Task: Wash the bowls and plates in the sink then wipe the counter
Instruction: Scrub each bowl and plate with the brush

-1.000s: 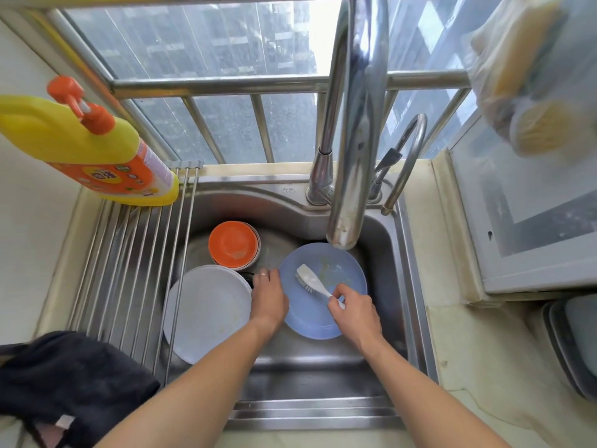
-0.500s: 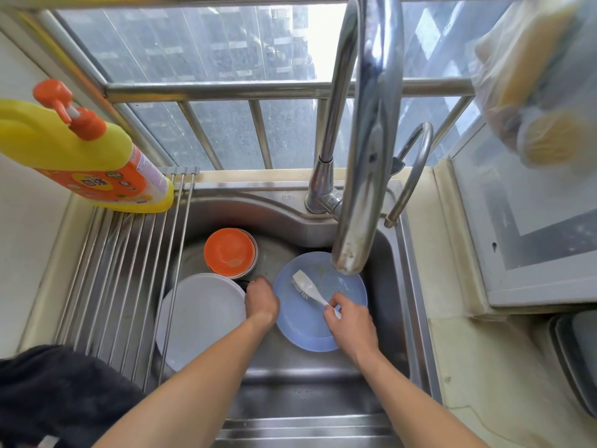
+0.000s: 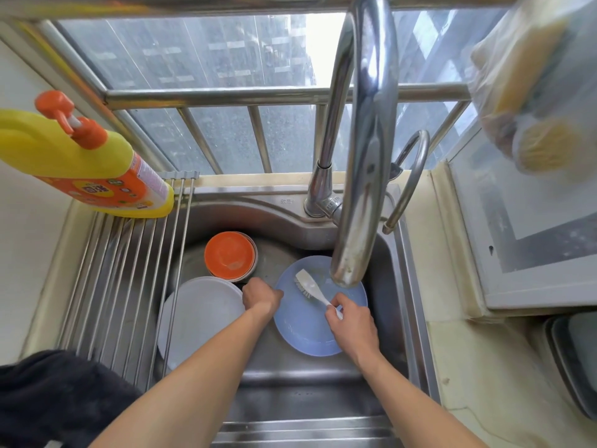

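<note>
A blue plate (image 3: pixel 303 331) lies in the steel sink (image 3: pixel 387 286) under the tap spout. My left hand (image 3: pixel 260 297) grips the plate's left rim. A white dish brush (image 3: pixel 310 287) is held by its handle in my right hand (image 3: pixel 350 324), with the bristles down on the plate. Left of them a white plate (image 3: pixel 200 315) leans in the sink, partly under the rack bars. Behind it stands a stack of orange bowls (image 3: pixel 230 255).
A tall chrome tap (image 3: pixel 361 156) arches over the sink. A roll-up drying rack (image 3: pixel 122 279) covers the sink's left side, with a yellow detergent bottle (image 3: pixel 80 163) at its back. Dark cloth (image 3: pixel 55 399) lies front left. The beige counter (image 3: pixel 478 383) runs along the right.
The brush head has shifted slightly across the blue plate while my left hand keeps hold of the rim. The view has tilted a little.
</note>
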